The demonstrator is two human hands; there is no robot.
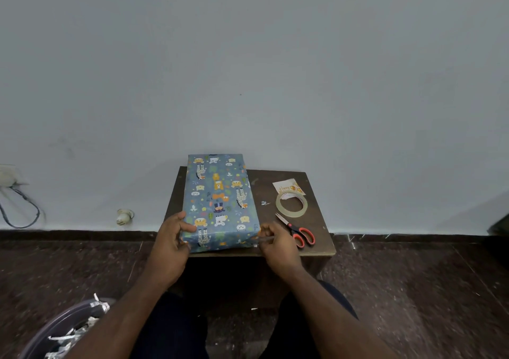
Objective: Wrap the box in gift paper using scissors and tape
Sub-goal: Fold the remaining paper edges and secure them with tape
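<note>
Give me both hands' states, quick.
Left hand: grips the wrapped box at its near left corner.
Right hand: pinches a clear tape strip against the box's near right corner.

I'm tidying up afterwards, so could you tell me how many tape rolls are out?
1: the tape roll lies on the table, right of the wrapped box, beyond the scissors.

1 head-worn camera looks forward and down, near the table (316, 237).

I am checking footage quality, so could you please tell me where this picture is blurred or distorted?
Head view: the bin at the lower left smears with blur; the floor edge bows from wide-angle distortion; the wrapped box, scissors and tape roll are fairly sharp; lighting is dim and even.
</note>
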